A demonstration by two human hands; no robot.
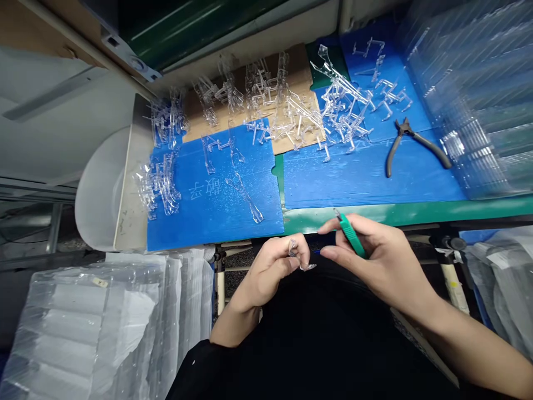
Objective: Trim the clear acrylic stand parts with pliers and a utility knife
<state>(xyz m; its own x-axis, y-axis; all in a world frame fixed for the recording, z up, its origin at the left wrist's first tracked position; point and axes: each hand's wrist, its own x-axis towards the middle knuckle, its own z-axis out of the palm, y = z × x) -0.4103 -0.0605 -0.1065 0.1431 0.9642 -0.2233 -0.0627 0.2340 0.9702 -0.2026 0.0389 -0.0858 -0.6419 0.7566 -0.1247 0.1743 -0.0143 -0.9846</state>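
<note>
My left hand [277,264] is closed on a small clear plastic part [295,250], gripped between thumb and fingers, so most of its shape is hidden. Facing it, my right hand [370,244] holds a green-handled utility knife [353,236] with the short blade pointing up and away from me. The blade is apart from the plastic part. Both hands are in front of my body at the near edge of the bench. On the blue sheet [179,228] beyond my left hand lies a long clear plastic piece [247,200].
Clear plastic pieces [345,111] lie heaped at the back, others grouped along the left. Cutting pliers [406,130] rest open on the blue board at right. Stacked clear trays [478,111] stand at far right. Bagged trays [95,322] stand low at left.
</note>
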